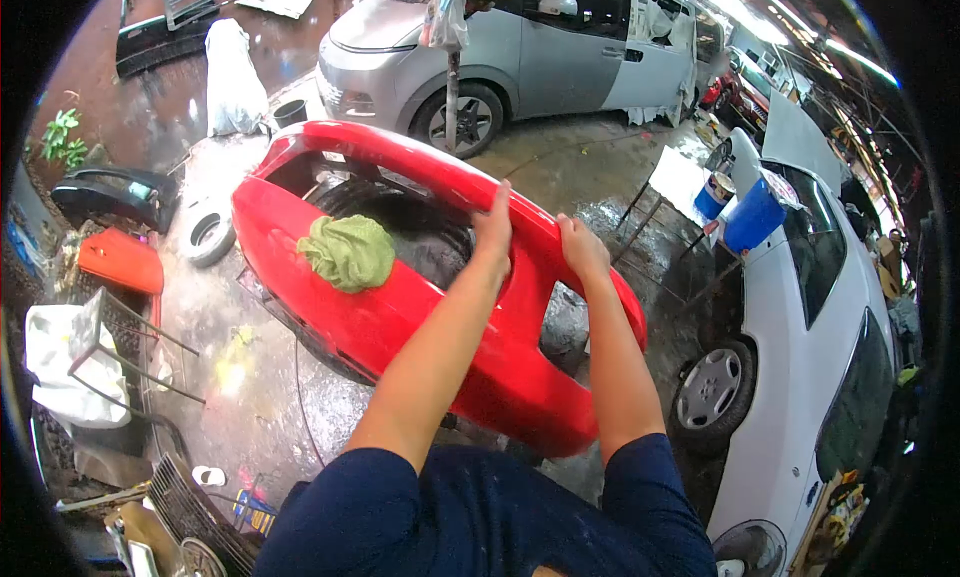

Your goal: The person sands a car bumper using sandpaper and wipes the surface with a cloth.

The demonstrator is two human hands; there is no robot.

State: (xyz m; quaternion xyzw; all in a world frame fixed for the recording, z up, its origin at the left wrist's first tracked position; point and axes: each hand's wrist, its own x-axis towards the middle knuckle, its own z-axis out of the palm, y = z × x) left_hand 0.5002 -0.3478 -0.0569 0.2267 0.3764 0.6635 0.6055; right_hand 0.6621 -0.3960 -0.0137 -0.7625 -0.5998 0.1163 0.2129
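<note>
1. Across the back, a silver-grey van (575,77) with pale sheeting (660,17) over part of its side, probably as a shield against dust or paint.
2. Along the right, a white car (775,377), parked with a gap beside the middle area, presumably for walking room.
3. Mid-floor, between van and camera, a glossy red plastic car bumper (400,307), apparently raised for a comfortable standing reach; support underneath not clearly visible.
4. On the bumper's near left face, a bunched green cloth (347,254), let go of, likely parked there for easy reach.
5. At the far rim, right hand (588,249), fingers bent over and closed on the red plastic, probably for steadying; fingertips hidden.
6. Just left of that, left hand (490,235), against the bumper's inner edge, fingers partly hidden; grip or mere contact, impossible to tell.
</note>
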